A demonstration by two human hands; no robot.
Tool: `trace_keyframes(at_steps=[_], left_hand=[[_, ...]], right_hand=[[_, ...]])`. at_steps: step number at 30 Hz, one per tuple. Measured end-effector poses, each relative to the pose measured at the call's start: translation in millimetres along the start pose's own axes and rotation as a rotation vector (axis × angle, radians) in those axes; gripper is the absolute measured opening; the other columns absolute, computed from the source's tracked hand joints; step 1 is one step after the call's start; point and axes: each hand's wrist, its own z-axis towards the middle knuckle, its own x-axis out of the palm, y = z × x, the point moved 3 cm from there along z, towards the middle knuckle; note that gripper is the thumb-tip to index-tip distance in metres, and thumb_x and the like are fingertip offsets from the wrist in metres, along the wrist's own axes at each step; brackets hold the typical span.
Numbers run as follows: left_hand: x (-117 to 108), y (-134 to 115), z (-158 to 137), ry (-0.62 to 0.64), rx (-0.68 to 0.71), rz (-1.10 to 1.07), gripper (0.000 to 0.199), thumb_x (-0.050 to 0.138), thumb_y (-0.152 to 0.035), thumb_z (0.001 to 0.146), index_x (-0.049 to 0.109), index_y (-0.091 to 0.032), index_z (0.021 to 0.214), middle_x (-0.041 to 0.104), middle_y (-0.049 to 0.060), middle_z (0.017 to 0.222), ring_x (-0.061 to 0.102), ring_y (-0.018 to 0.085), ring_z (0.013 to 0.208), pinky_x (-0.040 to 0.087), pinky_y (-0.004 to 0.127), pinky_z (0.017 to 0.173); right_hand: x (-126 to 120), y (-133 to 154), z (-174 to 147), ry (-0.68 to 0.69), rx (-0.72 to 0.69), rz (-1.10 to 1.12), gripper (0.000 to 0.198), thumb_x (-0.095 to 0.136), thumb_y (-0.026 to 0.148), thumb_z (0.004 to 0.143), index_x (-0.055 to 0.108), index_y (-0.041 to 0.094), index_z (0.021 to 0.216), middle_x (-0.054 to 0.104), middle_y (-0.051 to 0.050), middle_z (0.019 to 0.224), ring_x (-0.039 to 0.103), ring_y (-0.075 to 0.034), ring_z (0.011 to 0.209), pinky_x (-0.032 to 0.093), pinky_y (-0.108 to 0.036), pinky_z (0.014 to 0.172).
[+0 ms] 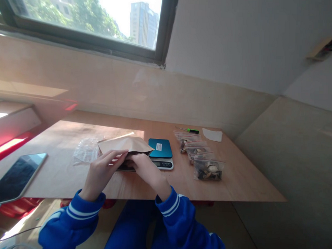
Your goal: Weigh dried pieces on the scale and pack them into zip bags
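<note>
A brown paper bag (pixel 126 143) lies tilted on the table in front of me, its dark opening facing my body. My left hand (pixel 104 169) grips the upper edge of that opening, fingers closed on the paper. The fingers of my right hand (pixel 147 168) reach into the mouth of the bag, where their tips are hidden; I cannot see what they touch. Just right of the bag stands a kitchen scale (pixel 164 149) with a blue top and a white display strip, partly covered by the bag and my right hand.
Several zip bags of dried mushrooms (pixel 209 170) lie in a row on the right. Behind them are a green-handled screwdriver (pixel 192 130) and a white paper piece (pixel 212 134). Crumpled clear plastic (pixel 86 150) lies left of the bag; a tablet (pixel 15 176) sits at the left edge.
</note>
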Motion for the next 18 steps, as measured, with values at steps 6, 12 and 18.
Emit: trace_keyframes(at_steps=[6, 12, 18], left_hand=[[-7, 4, 18, 0.052, -0.141, -0.049, 0.026, 0.059, -0.045, 0.086, 0.073, -0.025, 0.093, 0.076, 0.000, 0.084, 0.068, 0.012, 0.061, 0.055, 0.021, 0.057], [-9, 4, 36, 0.057, -0.206, -0.062, 0.024, 0.060, -0.043, 0.083, 0.074, -0.024, 0.089, 0.075, 0.000, 0.081, 0.067, 0.013, 0.060, 0.054, 0.022, 0.058], [-5, 3, 53, 0.065, -0.251, -0.059, 0.026, 0.060, -0.044, 0.082, 0.073, -0.023, 0.086, 0.076, 0.000, 0.079, 0.067, 0.015, 0.060, 0.053, 0.026, 0.060]], right_hand=[[-31, 10, -14, -0.144, -0.028, 0.091, 0.033, 0.054, 0.010, 0.091, 0.069, 0.022, 0.117, 0.072, -0.006, 0.116, 0.065, -0.020, 0.110, 0.049, -0.036, 0.099], [-44, -7, -18, -0.201, -0.012, 0.448, 0.032, 0.055, 0.014, 0.090, 0.070, 0.025, 0.115, 0.074, -0.001, 0.106, 0.070, -0.015, 0.093, 0.055, -0.030, 0.087], [-56, -21, -9, -0.322, -0.068, 0.671, 0.026, 0.067, 0.024, 0.083, 0.073, 0.024, 0.109, 0.073, -0.003, 0.113, 0.066, -0.018, 0.108, 0.052, -0.034, 0.096]])
